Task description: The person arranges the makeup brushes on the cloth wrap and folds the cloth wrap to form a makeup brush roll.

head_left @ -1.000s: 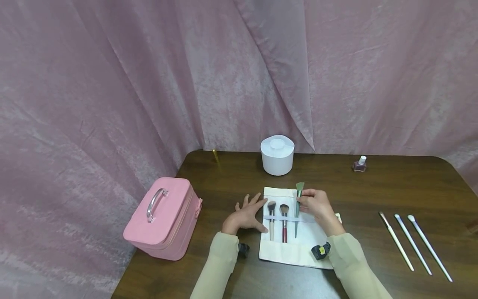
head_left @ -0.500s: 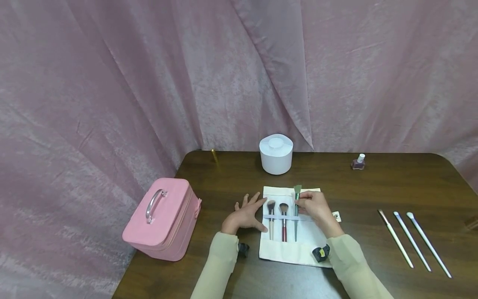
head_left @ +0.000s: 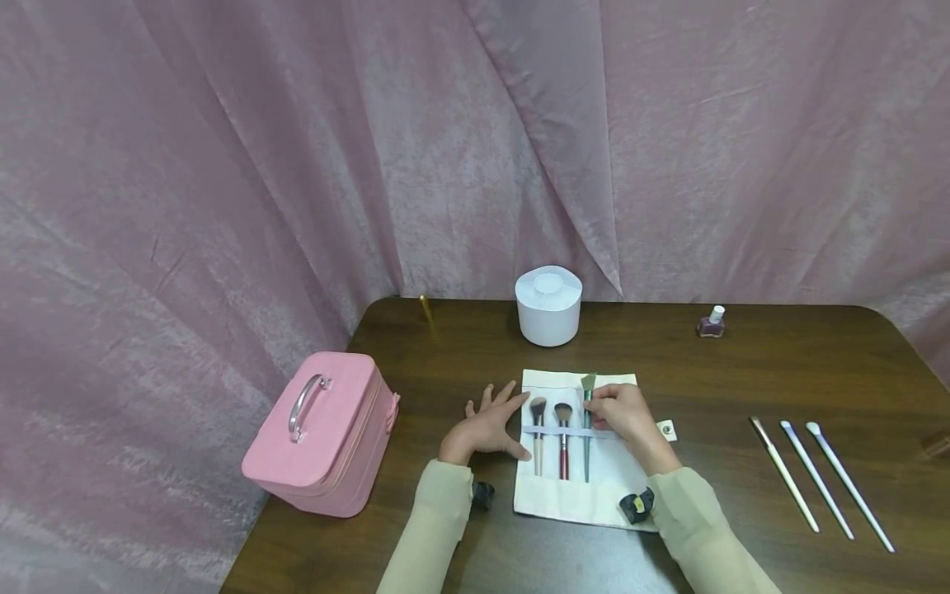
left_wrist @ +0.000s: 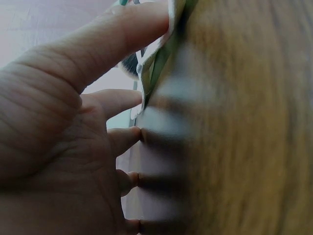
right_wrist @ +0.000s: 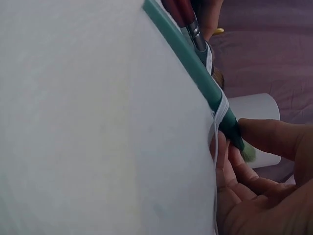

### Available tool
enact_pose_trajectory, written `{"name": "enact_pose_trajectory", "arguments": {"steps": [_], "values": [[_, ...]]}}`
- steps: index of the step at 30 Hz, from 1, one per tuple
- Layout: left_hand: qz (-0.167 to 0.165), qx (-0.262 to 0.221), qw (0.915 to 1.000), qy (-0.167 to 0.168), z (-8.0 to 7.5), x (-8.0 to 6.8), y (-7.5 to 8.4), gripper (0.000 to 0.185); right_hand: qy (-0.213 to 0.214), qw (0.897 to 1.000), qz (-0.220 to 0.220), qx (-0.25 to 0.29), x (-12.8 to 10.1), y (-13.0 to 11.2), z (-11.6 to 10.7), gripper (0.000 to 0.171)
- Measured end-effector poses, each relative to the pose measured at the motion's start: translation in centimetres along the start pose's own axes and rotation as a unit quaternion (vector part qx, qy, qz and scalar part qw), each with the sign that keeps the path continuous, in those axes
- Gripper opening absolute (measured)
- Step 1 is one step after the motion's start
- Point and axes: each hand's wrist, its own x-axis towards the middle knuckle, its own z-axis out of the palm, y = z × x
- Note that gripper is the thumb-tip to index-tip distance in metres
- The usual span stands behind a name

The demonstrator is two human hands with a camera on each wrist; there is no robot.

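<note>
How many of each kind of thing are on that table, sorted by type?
Brushes tucked in the cloth roll: 3 (pale-handled, red-handled, green-handled)
Loose brushes at the right: 3 ()
White round container: 1
Nail polish bottle: 1
Pink case: 1
Total, with the roll: 10

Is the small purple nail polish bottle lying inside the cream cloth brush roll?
No, the small purple nail polish bottle stands alone on the dark wooden table, far back and right of the cream cloth brush roll.
</note>
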Motion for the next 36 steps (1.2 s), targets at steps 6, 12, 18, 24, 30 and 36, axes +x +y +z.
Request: {"name": "enact_pose_trajectory", "arguments": {"steps": [6, 12, 18, 24, 30, 36], "values": [[-0.001, 0.002, 1.0000, 0.000, 0.0, 0.1, -0.1, 0.098, -0.007, 1.000, 0.007, -0.028, 0.0, 0.1, 0.1, 0.017], [0.001, 0.001, 1.0000, 0.001, 0.1, 0.1, -0.2, 0.098, 0.013, 0.997, 0.005, -0.073, -0.1, 0.2, 0.2, 0.017], [0.000, 0.000, 1.0000, 0.000, 0.1, 0.2, -0.2, 0.098, 0.019, 0.990, -0.018, -0.137, -0.3, 0.2, 0.1, 0.015], [-0.001, 0.003, 1.0000, 0.002, 0.0, 0.3, -0.2, 0.098, 0.017, 0.976, -0.044, -0.214, -0.7, -0.1, 0.0, 0.017], [-0.003, 0.001, 1.0000, 0.003, 0.1, 0.3, -0.2, 0.098, 0.012, 0.968, -0.055, -0.245, -1.1, -0.2, 0.1, 0.019], [-0.002, 0.001, 1.0000, 0.003, 0.1, 0.3, -0.1, 0.098, 0.008, 0.964, -0.067, -0.258, -1.5, -0.2, -0.1, 0.019]]}}
